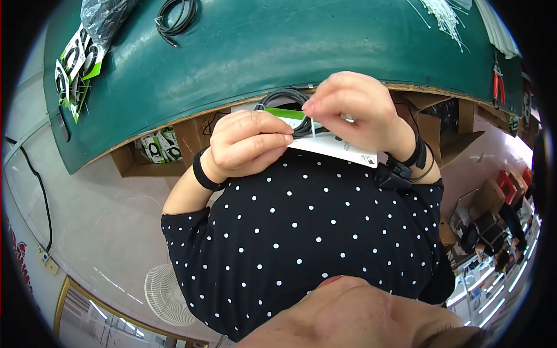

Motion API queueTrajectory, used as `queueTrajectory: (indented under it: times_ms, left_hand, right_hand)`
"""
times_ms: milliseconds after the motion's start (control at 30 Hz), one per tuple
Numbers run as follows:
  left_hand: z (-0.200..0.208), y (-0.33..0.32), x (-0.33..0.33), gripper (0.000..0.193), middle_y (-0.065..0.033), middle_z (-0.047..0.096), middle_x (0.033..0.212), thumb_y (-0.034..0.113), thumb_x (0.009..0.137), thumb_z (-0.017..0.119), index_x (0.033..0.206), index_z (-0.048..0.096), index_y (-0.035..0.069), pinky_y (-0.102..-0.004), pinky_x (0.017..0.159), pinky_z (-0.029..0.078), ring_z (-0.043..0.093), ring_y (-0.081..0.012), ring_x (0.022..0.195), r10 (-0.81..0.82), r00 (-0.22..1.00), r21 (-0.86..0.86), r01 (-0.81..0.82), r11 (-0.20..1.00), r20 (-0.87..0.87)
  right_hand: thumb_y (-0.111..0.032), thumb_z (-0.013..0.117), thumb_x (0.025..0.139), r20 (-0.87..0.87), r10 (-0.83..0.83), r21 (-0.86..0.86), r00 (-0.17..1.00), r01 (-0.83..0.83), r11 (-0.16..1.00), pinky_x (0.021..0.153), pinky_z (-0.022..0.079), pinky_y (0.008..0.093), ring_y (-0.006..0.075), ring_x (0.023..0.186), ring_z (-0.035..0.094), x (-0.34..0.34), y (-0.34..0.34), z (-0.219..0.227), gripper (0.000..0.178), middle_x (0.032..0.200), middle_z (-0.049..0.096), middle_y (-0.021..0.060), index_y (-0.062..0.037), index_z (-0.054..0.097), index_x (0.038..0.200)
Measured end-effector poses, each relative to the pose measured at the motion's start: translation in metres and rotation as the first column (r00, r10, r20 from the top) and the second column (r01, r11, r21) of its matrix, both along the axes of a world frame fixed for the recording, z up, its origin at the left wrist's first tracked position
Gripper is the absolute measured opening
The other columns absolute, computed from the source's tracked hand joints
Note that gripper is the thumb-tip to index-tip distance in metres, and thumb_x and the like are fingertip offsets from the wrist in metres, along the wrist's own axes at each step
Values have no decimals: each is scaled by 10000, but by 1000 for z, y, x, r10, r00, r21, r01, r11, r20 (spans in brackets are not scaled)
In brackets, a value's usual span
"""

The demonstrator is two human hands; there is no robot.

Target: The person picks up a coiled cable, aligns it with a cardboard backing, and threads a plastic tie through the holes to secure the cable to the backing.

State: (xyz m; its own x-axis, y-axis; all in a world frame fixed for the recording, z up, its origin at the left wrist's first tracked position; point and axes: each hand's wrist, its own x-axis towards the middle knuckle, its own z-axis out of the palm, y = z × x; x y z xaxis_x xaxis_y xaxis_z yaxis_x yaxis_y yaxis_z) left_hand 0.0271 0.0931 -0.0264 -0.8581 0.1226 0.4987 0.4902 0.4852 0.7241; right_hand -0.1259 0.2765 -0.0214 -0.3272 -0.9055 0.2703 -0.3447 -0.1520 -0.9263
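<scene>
My left hand point(249, 139) is closed on the edge of a white and green backing card point(342, 152), just in front of the table's near edge. Against the card lies a coiled black cable point(284, 94), partly covered by my fingers. My right hand point(357, 113) pinches the upper end of a thin white cable tie point(314, 129), which stands up from the card beside the coil. Whether the tie loops fully around the cable cannot be made out.
On the green table point(278, 52) lie a loose black cable coil point(176, 18), carded cables point(74, 69), a plastic bag point(105, 22), white cable ties point(445, 20) and red-handled pliers point(498, 86). Open cardboard boxes point(145, 169) sit below its edge; a white fan point(168, 294) stands behind left.
</scene>
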Motion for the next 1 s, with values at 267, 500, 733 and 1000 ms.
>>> queueTrajectory:
  times_ms: [267, 500, 733, 1000]
  left_hand:
    - [-1, -2, -3, 240, -114, 678, 868, -70, 622, 731, 839, 664, 8, -293, 596, 536, 673, -233, 715, -30, 1000, 24, 30, 999, 1]
    - [-1, -2, -5, 230, -112, 678, 856, -61, 630, 730, 837, 662, 11, -299, 599, 545, 676, -234, 711, -21, 1000, 30, 20, 999, 4]
    - [-2, -1, -8, 195, -88, 678, 828, -11, 635, 749, 801, 653, 24, -284, 563, 527, 676, -216, 703, -19, 999, 30, 20, 999, -35]
    - [1, -3, -6, 235, -103, 676, 848, -41, 612, 742, 826, 663, 14, -308, 605, 548, 677, -232, 725, -50, 999, 27, 51, 998, -11]
  right_hand:
    - [30, 711, 620, -506, -20, -73, 862, -19, 997, 515, 495, 301, 232, 630, 600, -3, -6, 4, 172, 769, 605, 89, 5, 609, 757]
    - [4, 666, 617, -591, -12, -33, 807, -9, 999, 517, 498, 306, 224, 646, 595, -2, -7, 7, 159, 793, 590, 98, 19, 598, 760]
    - [-54, 644, 647, -638, 52, 24, 768, -48, 999, 518, 495, 304, 220, 662, 584, 0, -6, 16, 187, 828, 576, 106, 27, 592, 807]
    - [-93, 635, 664, -634, 100, 8, 767, -123, 992, 510, 480, 296, 200, 654, 581, -1, -8, 18, 196, 829, 582, 78, 0, 620, 836]
